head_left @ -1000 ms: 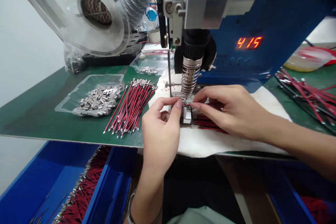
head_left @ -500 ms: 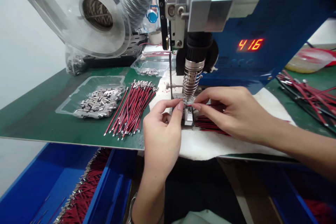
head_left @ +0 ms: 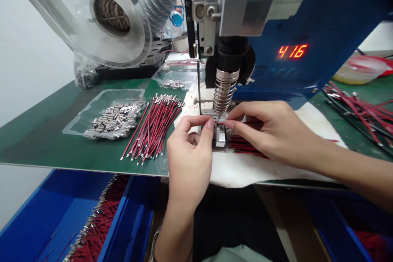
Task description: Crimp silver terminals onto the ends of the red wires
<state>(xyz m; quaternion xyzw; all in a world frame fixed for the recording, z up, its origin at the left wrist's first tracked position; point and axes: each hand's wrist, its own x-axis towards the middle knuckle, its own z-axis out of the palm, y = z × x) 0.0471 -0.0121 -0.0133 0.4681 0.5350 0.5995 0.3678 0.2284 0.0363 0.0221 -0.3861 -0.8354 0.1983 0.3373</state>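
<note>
Under the spring-wrapped head (head_left: 226, 84) of the blue machine, my two hands meet at a small metal fixture (head_left: 220, 138). My right hand (head_left: 273, 131) pinches a red-and-black wire (head_left: 220, 123) between thumb and forefinger, its end over the fixture. From the other side my left hand (head_left: 190, 153) is closed in a pinch at the fixture's left edge. Whatever lies between those fingertips is too small and covered to name. More red-and-black wires (head_left: 245, 146) lie on the white cloth beneath my right hand.
A bundle of wires with metal ends (head_left: 155, 127) lies left of my hands, beside a clear tray (head_left: 72, 125) of small metal connectors. Behind is another clear tray (head_left: 159, 75). Below the table edge, a blue bin (head_left: 33, 213) holds many wires. Loose wires (head_left: 362, 110) lie far right.
Both hands keep almost the same place and grip at the fixture. The view has shifted very slightly; the display still reads 416.
</note>
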